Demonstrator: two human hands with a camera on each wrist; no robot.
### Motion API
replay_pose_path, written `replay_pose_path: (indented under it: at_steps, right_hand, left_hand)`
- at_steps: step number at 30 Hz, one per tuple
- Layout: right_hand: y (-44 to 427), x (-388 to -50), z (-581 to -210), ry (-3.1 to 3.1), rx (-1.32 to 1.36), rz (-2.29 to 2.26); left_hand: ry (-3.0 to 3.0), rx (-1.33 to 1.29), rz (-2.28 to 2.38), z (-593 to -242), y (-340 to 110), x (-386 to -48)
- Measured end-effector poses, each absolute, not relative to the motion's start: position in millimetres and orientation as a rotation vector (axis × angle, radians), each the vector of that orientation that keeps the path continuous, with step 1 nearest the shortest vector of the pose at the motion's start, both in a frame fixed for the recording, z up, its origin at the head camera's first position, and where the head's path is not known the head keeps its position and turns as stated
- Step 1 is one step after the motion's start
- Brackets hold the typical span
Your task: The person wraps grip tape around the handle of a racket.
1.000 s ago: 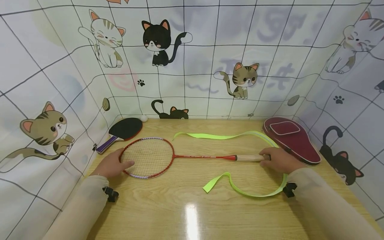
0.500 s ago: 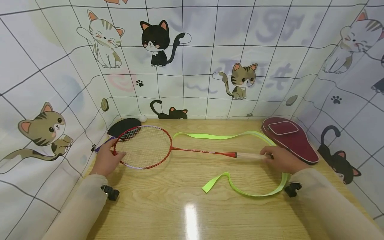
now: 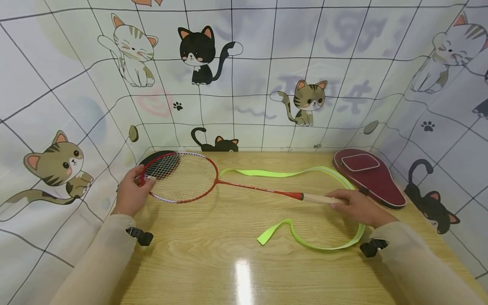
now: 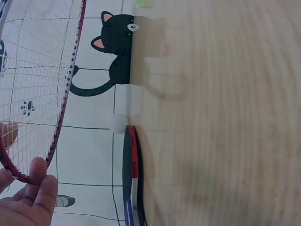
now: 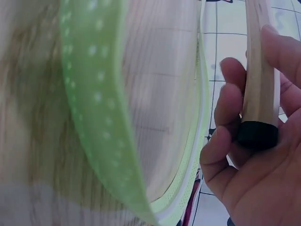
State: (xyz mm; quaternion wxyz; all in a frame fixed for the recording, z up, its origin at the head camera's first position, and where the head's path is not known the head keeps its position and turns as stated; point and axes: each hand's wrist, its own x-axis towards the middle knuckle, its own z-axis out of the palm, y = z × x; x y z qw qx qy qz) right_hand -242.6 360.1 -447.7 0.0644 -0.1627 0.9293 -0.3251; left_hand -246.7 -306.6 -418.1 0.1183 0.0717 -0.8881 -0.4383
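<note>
table: evenly bright, one white glare streak low in the head view
wall: greyer rightward, grid lines bending toward the edges
sleeves: soft shadows beside them
racket: strings distinct
strap: blurred, close to the right wrist camera

At lower left we see the left hand gripping a red-rimmed racket that slants up through the upper left. Near bottom centre-left we find a paddle, nearly edge-on, with a white ball at its tip. Rightward we have the wooden table.
</note>
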Motion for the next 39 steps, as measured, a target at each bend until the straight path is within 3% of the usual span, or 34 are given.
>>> replay_pose_path:
  at_steps: [11,23,39]
  right_hand:
    - [341.5,-237.1,-449.4,2.859,-0.588,-1.178]
    - [324.3,-232.8,-458.3,2.779,-0.494,-1.285]
    - [305.1,-218.0,-455.3,2.794,-0.55,-1.296]
  left_hand:
    - [-2.18,0.547,-1.831,-405.0,-287.4,-259.4]
    - [-2.045,0.654,-1.928,-405.0,-246.2,-247.8]
    - [-1.743,0.357,-2.234,-395.3,-220.5,-244.0]
